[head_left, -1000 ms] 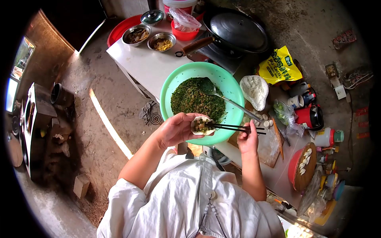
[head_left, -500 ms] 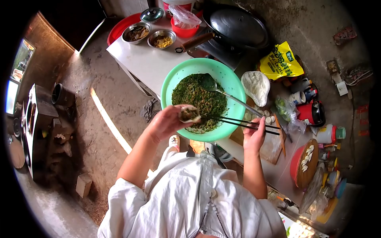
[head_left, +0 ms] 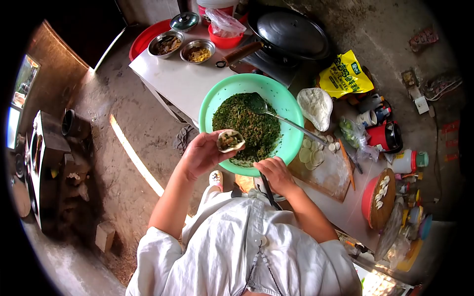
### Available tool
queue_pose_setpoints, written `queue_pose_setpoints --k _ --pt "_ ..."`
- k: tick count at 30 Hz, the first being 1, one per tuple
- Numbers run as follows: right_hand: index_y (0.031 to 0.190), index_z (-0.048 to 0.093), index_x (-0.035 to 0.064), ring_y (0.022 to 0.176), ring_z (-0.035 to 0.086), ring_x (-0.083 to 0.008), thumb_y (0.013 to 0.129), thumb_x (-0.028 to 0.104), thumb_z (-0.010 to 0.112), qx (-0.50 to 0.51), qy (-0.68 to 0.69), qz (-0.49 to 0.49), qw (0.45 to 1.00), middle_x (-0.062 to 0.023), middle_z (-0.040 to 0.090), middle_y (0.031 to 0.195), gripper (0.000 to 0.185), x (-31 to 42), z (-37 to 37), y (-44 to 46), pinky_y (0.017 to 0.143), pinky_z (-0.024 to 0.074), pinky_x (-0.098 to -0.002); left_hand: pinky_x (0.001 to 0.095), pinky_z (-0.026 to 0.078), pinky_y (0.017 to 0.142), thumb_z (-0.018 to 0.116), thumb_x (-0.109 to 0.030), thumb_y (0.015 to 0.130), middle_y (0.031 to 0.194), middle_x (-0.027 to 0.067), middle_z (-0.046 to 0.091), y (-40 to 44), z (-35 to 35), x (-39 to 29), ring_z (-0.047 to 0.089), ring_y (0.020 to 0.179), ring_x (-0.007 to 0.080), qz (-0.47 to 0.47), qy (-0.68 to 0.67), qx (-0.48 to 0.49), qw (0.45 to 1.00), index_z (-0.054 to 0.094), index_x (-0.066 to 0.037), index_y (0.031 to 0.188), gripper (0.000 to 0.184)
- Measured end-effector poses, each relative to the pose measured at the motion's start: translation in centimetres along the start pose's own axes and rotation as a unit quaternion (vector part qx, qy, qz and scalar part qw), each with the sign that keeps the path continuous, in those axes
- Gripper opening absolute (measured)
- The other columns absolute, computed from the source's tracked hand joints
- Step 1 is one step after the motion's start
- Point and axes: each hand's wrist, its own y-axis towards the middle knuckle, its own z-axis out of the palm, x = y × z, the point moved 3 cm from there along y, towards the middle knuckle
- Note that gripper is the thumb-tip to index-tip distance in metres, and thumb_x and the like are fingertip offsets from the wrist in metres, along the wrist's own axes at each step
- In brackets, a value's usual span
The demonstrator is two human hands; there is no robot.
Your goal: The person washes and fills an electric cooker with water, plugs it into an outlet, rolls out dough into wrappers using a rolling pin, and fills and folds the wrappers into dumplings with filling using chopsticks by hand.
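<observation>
My left hand (head_left: 201,153) holds a dumpling wrapper (head_left: 238,134) cupped round a dark green filling, over the near left rim of a pale green bowl (head_left: 289,106). Chopped green filling (head_left: 244,118) covers the bowl's bottom, and a metal spoon (head_left: 291,121) rests in it with its handle over the right rim. At the near rim, my right hand (head_left: 276,175) is closed, fingers bent. Dark chopsticks (head_left: 266,183) appear to point down from under it towards my body, partly hidden by the fingers.
Right of the bowl are round wrappers (head_left: 311,154) on a board (head_left: 326,177), a rolling pin (head_left: 348,169) and flour (head_left: 316,107). Finished dumplings (head_left: 381,192) lie on a round tray. Two metal bowls (head_left: 197,51) and a lidded wok (head_left: 291,34) stand at the back.
My right hand has moved left to the bowl's near rim, and the chopsticks have left the filling and swung downward. The filled wrapper in my left hand now tilts open towards the camera.
</observation>
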Motion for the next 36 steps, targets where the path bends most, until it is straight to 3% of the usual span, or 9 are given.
queue_pose_setpoints --k 5,8,13,17,20,25,28,33,36 --pt "0.106 0.054 0.0097 0.097 0.049 -0.0245 0.070 0.001 0.057 -0.041 -0.036 0.040 0.998 -0.0057 0.051 0.099 0.037 2.0 -5.8 2.2 0.090 0.0367 -0.0430 0.0397 0.042 0.094 0.039 -0.027 0.085 0.124 0.0195 0.046 0.5 2.4 1.6 0.047 0.115 0.0348 -0.048 0.002 0.034 0.998 0.040 0.002 0.124 0.049" --pt "0.096 0.058 0.0123 0.092 0.049 -0.0230 0.067 0.008 0.070 -0.200 0.025 0.007 0.979 -0.0036 0.051 0.094 0.033 5.0 -9.5 4.1 0.088 0.0373 -0.0423 0.0402 0.039 0.097 0.037 -0.028 0.084 0.124 0.0175 0.047 0.4 4.8 2.3 0.048 0.114 0.0299 -0.079 0.029 0.058 0.995 0.039 0.001 0.126 0.051" --pt "0.087 0.060 0.0128 0.089 0.050 -0.0221 0.069 0.009 0.069 -0.212 -0.011 0.006 0.977 -0.0028 0.052 0.092 0.021 5.6 -10.8 4.8 0.084 0.0389 -0.0422 0.0390 0.040 0.097 0.040 -0.023 0.083 0.124 0.0136 0.047 0.5 5.9 2.9 0.048 0.113 0.0240 -0.105 0.010 0.087 0.991 0.040 -0.001 0.126 0.048" --pt "0.084 0.058 0.0097 0.083 0.051 -0.0248 0.071 0.008 0.067 -0.236 0.055 0.041 0.969 -0.0055 0.053 0.087 0.015 5.5 -11.0 5.2 0.079 0.0400 -0.0390 0.0337 0.042 0.095 0.054 -0.009 0.082 0.122 0.0101 0.049 0.2 6.2 3.2 0.050 0.111 0.0197 -0.077 0.085 0.080 0.990 0.037 0.000 0.128 0.050" --pt "0.083 0.055 0.0071 0.081 0.051 -0.0263 0.073 0.006 0.065 -0.247 0.082 0.067 0.963 -0.0077 0.053 0.086 0.013 5.5 -11.1 5.5 0.076 0.0402 -0.0375 0.0298 0.042 0.093 0.062 0.003 0.077 0.119 0.0100 0.051 0.1 7.0 3.4 0.051 0.107 0.0160 -0.014 0.233 0.085 0.969 0.036 0.002 0.128 0.057" --pt "0.084 0.053 0.0049 0.080 0.051 -0.0273 0.074 0.005 0.062 -0.259 0.092 0.081 0.958 -0.0093 0.053 0.085 0.014 5.6 -11.4 6.2 0.073 0.0398 -0.0377 0.0284 0.045 0.086 0.060 -0.009 0.084 0.112 0.0086 0.055 -0.1 7.7 3.6 0.053 0.102 0.0140 0.062 0.285 0.103 0.951 0.038 0.004 0.126 0.049" --pt "0.086 0.052 0.0038 0.080 0.051 -0.0282 0.076 0.004 0.060 -0.268 0.084 0.086 0.956 -0.0103 0.053 0.085 0.013 5.7 -11.8 6.6 0.073 0.0401 -0.0377 0.0290 0.048 0.079 0.055 -0.016 0.088 0.105 0.0094 0.058 0.0 8.0 3.4 0.059 0.088 0.0145 0.090 0.343 0.064 0.933 0.045 0.004 0.122 0.040" --pt "0.084 0.055 -0.0019 0.075 0.056 -0.0247 0.087 0.006 0.049 -0.341 0.280 0.187 0.878 -0.0124 0.057 0.082 0.011 4.4 -11.2 5.5 0.067 0.0433 -0.0328 0.0291 0.049 0.074 0.052 -0.019 0.091 0.101 0.0119 0.060 0.4 7.0 4.2 0.060 0.083 0.0160 0.096 0.268 0.070 0.956 0.046 0.003 0.121 0.037" --pt "0.090 0.062 -0.0035 0.079 0.060 -0.0228 0.087 0.008 0.051 -0.292 0.350 0.198 0.868 -0.0133 0.062 0.088 0.016 4.4 -11.1 4.6 0.070 0.0458 -0.0298 0.0305 0.048 0.076 0.052 -0.013 0.090 0.104 0.0143 0.058 0.1 7.2 4.1 0.058 0.081 0.0191 0.129 0.128 0.096 0.979 0.047 0.002 0.120 0.034"
